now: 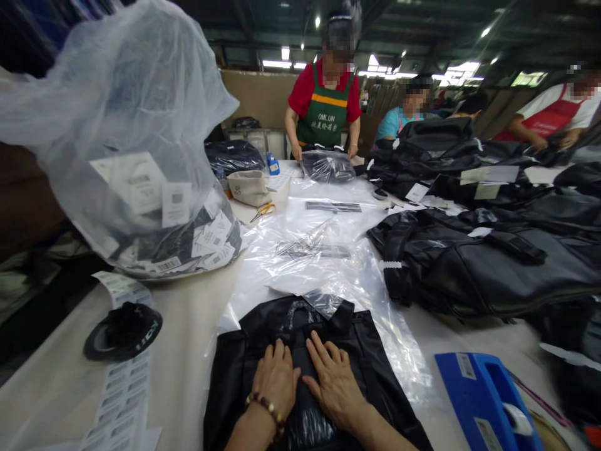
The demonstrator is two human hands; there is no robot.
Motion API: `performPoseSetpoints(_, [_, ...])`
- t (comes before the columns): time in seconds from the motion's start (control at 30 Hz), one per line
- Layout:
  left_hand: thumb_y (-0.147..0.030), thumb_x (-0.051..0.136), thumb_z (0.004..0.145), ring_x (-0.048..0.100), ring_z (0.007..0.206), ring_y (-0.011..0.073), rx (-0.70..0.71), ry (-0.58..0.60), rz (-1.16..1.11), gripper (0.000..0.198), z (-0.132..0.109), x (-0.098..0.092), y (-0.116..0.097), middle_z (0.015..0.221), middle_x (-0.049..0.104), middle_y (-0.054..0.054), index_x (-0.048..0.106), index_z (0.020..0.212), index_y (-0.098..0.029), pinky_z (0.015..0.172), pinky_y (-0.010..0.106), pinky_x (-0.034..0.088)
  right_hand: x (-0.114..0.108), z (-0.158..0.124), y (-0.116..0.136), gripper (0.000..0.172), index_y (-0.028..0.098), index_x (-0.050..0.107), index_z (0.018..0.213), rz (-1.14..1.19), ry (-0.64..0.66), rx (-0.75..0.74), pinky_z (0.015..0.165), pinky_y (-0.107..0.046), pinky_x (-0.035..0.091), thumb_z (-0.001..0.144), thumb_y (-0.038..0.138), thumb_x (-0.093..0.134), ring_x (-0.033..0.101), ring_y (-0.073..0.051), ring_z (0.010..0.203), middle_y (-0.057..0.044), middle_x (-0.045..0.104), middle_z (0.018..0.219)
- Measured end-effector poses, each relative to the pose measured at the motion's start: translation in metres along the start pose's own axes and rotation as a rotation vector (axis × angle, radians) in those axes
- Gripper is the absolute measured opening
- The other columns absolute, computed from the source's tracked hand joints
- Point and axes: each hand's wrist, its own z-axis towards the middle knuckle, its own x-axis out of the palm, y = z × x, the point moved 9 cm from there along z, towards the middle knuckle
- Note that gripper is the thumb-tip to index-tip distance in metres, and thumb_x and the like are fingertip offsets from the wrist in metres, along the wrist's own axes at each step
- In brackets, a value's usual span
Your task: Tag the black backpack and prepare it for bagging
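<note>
Workshop hall, long pale table (188, 338). Black folded garment (370, 357) lies at the near edge, partly on clear plastic sheeting (328, 263). Left hand (277, 376) and right hand (335, 382) rest flat on the garment, side by side, fingers extended, gripping nothing. Blue tape dispenser (483, 394) right of the garment; black tape roll (123, 331) to its left.

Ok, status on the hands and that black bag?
Left hand and right hand open, flat on black bag. Bag lies on clear plastic sheet. Blue tape dispenser to the right, apart.
</note>
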Motion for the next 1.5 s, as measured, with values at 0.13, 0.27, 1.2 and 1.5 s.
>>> performPoseSetpoints(0.13, [-0.019, 0.042, 0.087, 0.058, 0.066, 0.0179, -0.026, -0.357, 0.015, 0.029, 0.023, -0.021, 0.003, 0.070, 0.062, 0.005, 0.063, 0.067, -0.017, 0.058, 0.027, 0.047, 0.006, -0.001, -0.002, 0.060, 0.023, 0.030, 0.139, -0.070, -0.078, -0.027, 0.088, -0.047, 0.039, 0.085, 0.040, 0.049, 0.047, -0.031, 0.114, -0.003, 0.027, 0.146])
performPoseSetpoints(0.27, [-0.023, 0.039, 0.090, 0.053, 0.059, 0.0163, -0.063, -0.516, 0.023, 0.037, 0.034, -0.017, 0.006, 0.060, 0.055, 0.003, 0.058, 0.059, -0.017, 0.056, 0.028, 0.040, 0.016, -0.002, -0.007, 0.064, 0.022, 0.034, 0.137, -0.121, -0.180, -0.098, 0.080, -0.042, 0.043, 0.080, 0.043, 0.055, 0.053, -0.028, 0.103, -0.006, 0.034, 0.142])
performPoseSetpoints(1.2, [-0.034, 0.039, 0.090, 0.052, 0.102, 0.0160, 0.319, -0.770, -0.226, 0.031, 0.027, -0.011, -0.020, 0.105, 0.064, 0.000, 0.056, 0.117, -0.034, 0.097, 0.033, 0.026, -0.069, 0.124, -0.076, 0.062, 0.016, 0.033, 0.134, 0.183, -0.265, 0.045, 0.103, -0.049, 0.034, 0.073, 0.005, 0.037, 0.020, -0.027, 0.136, -0.017, 0.012, 0.149])
performPoseSetpoints(1.5, [-0.037, 0.045, 0.088, 0.052, 0.102, 0.0164, 0.301, -0.766, -0.251, 0.032, 0.028, -0.007, -0.018, 0.106, 0.063, 0.000, 0.055, 0.118, -0.035, 0.098, 0.034, 0.027, -0.095, 0.103, -0.022, 0.030, 0.022, 0.061, 0.097, -0.102, -0.457, -0.350, 0.078, -0.033, 0.037, 0.086, 0.009, 0.036, 0.054, -0.018, 0.086, -0.005, 0.061, 0.091])
